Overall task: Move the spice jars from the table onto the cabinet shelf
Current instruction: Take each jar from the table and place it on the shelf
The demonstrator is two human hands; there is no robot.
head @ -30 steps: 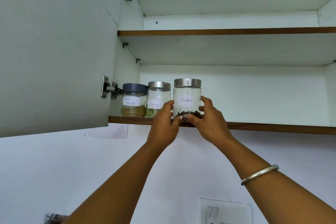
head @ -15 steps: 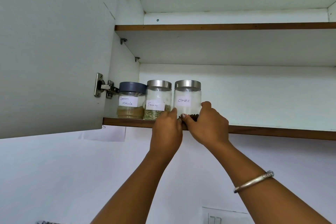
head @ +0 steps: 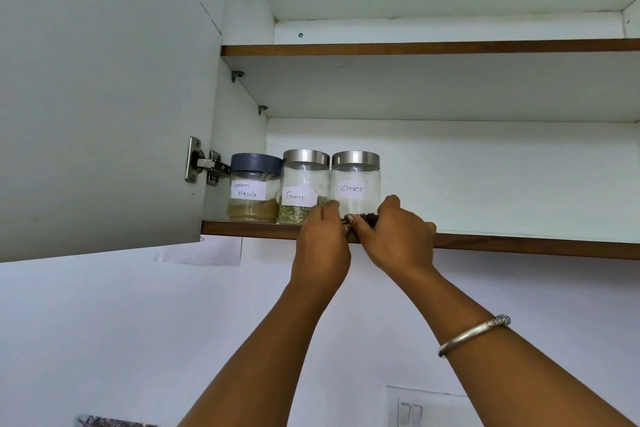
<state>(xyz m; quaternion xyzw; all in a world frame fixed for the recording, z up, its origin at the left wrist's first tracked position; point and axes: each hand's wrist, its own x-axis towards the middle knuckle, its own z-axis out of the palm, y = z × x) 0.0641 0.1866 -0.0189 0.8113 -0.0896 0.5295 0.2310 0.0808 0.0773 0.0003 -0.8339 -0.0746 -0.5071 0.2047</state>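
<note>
Three glass spice jars stand in a row at the left end of the lower cabinet shelf (head: 519, 246). The "Garam Masala" jar (head: 254, 189) has a grey lid. The "Fennel" jar (head: 304, 187) and the "Cloves" jar (head: 356, 184) have steel lids. My left hand (head: 322, 246) and my right hand (head: 398, 239) are raised to the base of the Cloves jar, fingers curled round its bottom from either side. The jar's base and the dark cloves are mostly hidden behind my fingers.
The white cabinet door (head: 104, 97) hangs open at the left on a metal hinge (head: 204, 163). An upper shelf (head: 433, 48) runs above. The lower shelf stretches bare to the right of the jars. A wall switch plate (head: 415, 407) sits low on the wall.
The Cloves jar has gone from lifted at the shelf edge to standing on the shelf beside the Fennel jar. Both hands have slid down to its base.
</note>
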